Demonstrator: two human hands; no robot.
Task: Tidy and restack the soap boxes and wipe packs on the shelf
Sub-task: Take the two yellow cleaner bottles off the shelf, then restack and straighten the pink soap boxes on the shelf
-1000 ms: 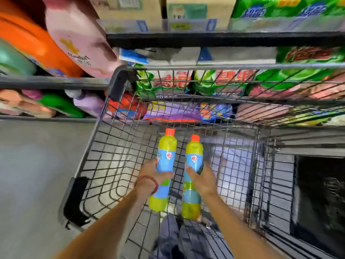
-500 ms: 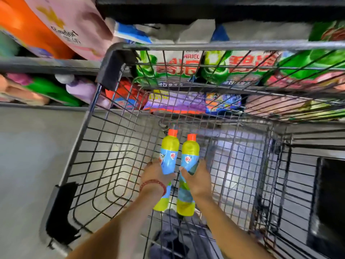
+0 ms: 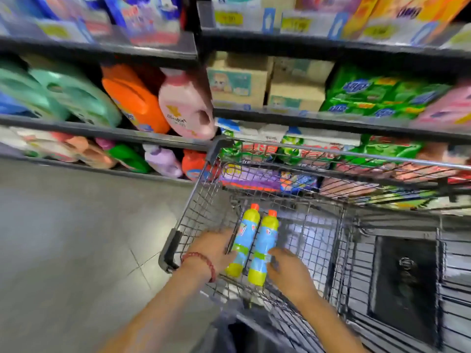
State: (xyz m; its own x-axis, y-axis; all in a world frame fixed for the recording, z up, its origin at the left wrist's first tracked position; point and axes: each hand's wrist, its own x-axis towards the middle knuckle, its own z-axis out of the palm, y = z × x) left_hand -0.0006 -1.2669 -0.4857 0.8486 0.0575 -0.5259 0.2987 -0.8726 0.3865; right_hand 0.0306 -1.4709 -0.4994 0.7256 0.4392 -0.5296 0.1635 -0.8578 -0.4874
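Two yellow-and-blue bottles with orange caps lie side by side in the wire cart [image 3: 196,197]. My left hand [image 3: 214,248] grips the left bottle [image 3: 243,242] from its left side. The right bottle [image 3: 263,247] is held low down by my right hand [image 3: 286,270], whose fingers curl round it. Brown cardboard soap boxes [image 3: 267,82] stand on the middle shelf above the cart. Green packs [image 3: 377,98] are stacked to their right. The picture is blurred.
Dark metal shelves [image 3: 331,121] run across the back, with large detergent jugs, orange [image 3: 135,98] and pink [image 3: 184,105], at the left. Green bags [image 3: 293,149] fill the shelf behind the cart's rim. Grey tiled floor [image 3: 76,238] lies to the left.
The view has tilted up, showing higher shelves. Both bottles have sunk lower in the cart and now lie nearly on its floor, with my hands still on them.
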